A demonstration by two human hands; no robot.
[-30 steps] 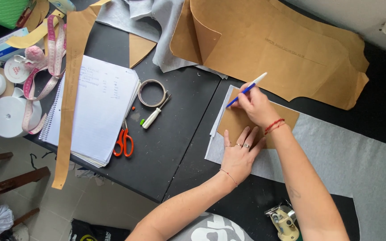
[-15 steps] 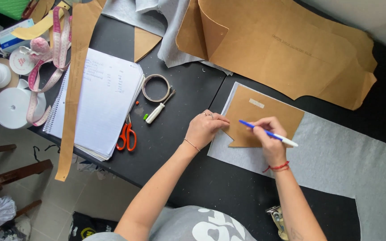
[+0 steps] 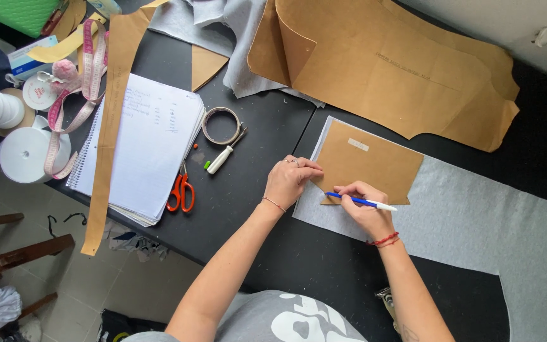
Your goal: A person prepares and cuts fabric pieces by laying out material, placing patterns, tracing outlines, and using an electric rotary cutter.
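A small brown paper pattern piece (image 3: pixel 368 161) lies on grey fabric (image 3: pixel 476 221) on the black table (image 3: pixel 261 196). My left hand (image 3: pixel 289 180) presses its fingertips on the pattern's left edge. My right hand (image 3: pixel 365 212) holds a blue and white pen (image 3: pixel 361 201), its tip at the pattern's lower left corner. A red cord bracelet sits on each wrist.
A large brown paper pattern (image 3: pixel 387 63) lies at the back over more grey fabric. To the left are an open notebook (image 3: pixel 144 149), orange-handled scissors (image 3: pixel 180 192), a metal ring (image 3: pixel 221 125), a seam ripper (image 3: pixel 223 155), a long brown paper strip (image 3: pixel 109 126), a pink tape measure (image 3: pixel 74 95) and white rolls (image 3: pixel 26 152).
My hands have uncrossed: the left hand moved from under the right arm to the pattern's left edge. The right hand brought the pen from the upper edge down to the lower left corner.
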